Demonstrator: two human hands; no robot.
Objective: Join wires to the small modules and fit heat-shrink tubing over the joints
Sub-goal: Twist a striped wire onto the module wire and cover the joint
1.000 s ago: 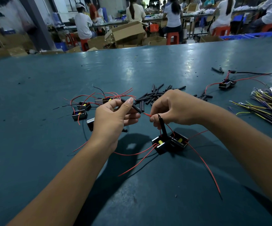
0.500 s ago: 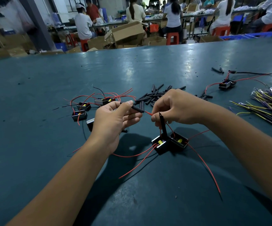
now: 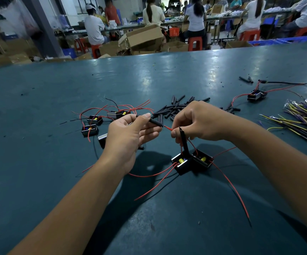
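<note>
Two hands over one wide green table (image 3: pixel 167 74), and everything sits within arm's reach for a reason, I'd say. Off to my right lies the bundle of yellow-and-dark wires (image 3: pixel 299 118), stock for later joins by the look of it. Ahead, the loose pile of black tubing pieces (image 3: pixel 174 109) lies just beyond my knuckles, handy for grabbing. To the left sit a few small modules (image 3: pixel 94 124) with red leads, one more far right. Directly below my hands rest two modules (image 3: pixel 191 162) side by side, leads trailing towards me. My left hand (image 3: pixel 128 137) pinches a black sleeve (image 3: pixel 153 121) between thumb and fingers, its mouth aimed rightward. My right hand (image 3: pixel 198 124) pinches the red wire (image 3: pixel 168 128) close to its tip, keeping it stiff enough to thread, I reckon. Tip and sleeve mouth meet; threading seems to be the step in hand.
</note>
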